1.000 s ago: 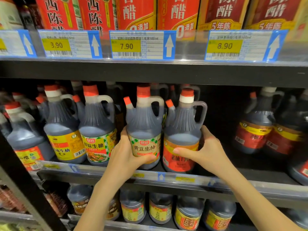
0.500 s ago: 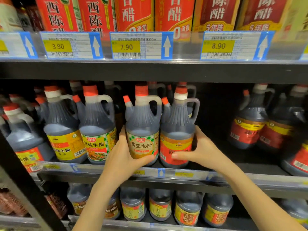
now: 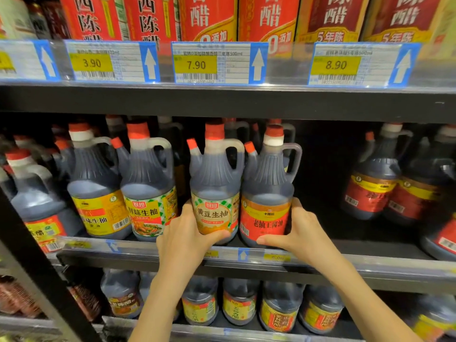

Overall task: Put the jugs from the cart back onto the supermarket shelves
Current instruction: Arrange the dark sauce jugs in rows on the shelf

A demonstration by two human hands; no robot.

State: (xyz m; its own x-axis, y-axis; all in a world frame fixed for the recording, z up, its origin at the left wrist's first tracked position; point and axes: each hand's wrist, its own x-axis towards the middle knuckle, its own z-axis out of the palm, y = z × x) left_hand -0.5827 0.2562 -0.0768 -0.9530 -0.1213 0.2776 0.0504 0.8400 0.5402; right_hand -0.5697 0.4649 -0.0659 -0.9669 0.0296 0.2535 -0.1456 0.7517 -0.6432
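Head view: two dark soy-sauce jugs stand upright side by side, touching, at the front of the middle shelf (image 3: 385, 264). One is the checked-label jug (image 3: 215, 193) and the other the red-label jug (image 3: 267, 191); each has an orange cap and a side handle. The left hand (image 3: 187, 236) curls round the lower label of the checked-label jug with its thumb across the front. The right hand (image 3: 297, 230) grips the base of the red-label jug the same way. Whether the bases sit fully on the shelf I cannot tell. To the left, three more front-row jugs stand in line, the nearest a green-label jug (image 3: 148, 196), with others dim behind. A dark gap lies to the right, then three red-labelled jugs (image 3: 370, 191). Below runs a lower row of jugs (image 3: 280, 307), at least six. Above, three full price tags (image 3: 212, 62) read 3.90, 7.90 and 8.90, under red vinegar bottles (image 3: 209, 16).
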